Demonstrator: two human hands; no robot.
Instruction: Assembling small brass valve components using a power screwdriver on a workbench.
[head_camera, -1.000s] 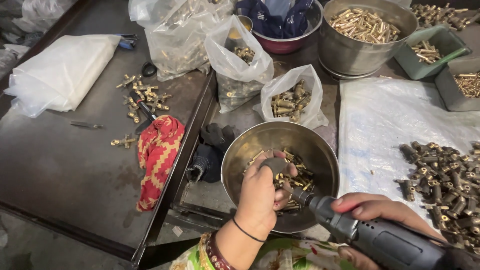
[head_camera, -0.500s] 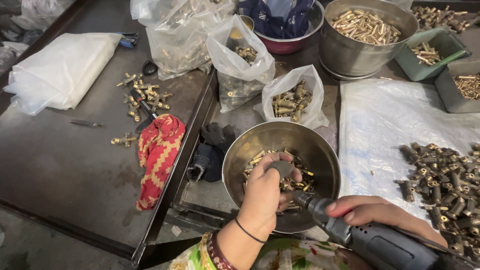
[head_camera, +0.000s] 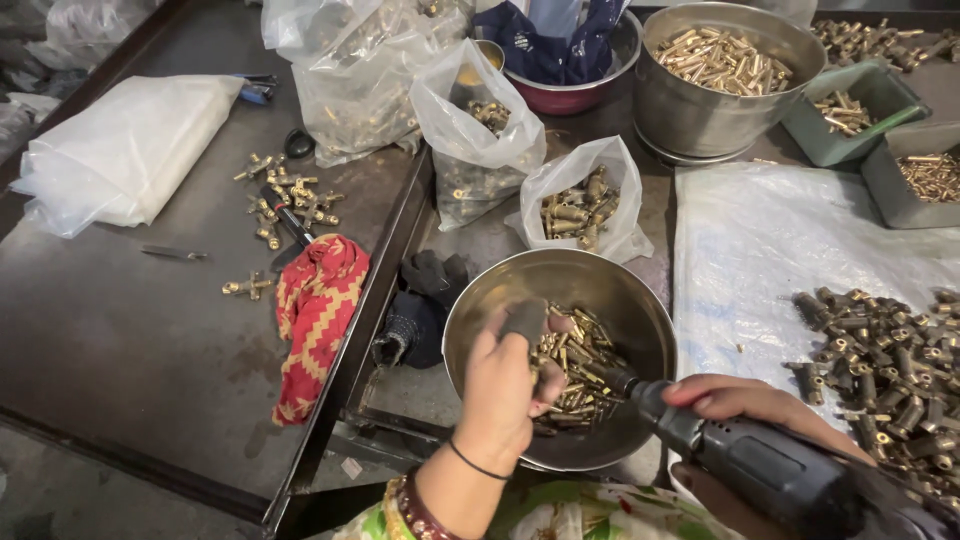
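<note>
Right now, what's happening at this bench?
A person works over a steel bowl of small brass fittings. The left hand reaches into the bowl, fingertips covered in dark material, picking at the fittings. The right hand has its grip on a dark handheld power tool, tip pointed into the bowl. Darker fittings lie on a plastic sheet beside it.

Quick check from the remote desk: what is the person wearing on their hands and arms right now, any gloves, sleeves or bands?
Both hands are bare, with no gloves. The left hand has a thin dark band round the wrist, and further up the forearm sit red and gold bangles. The right hand shows no ring or band on the part in view; its wrist is hidden. No sleeves reach the forearms; patterned green clothing shows below.
</note>
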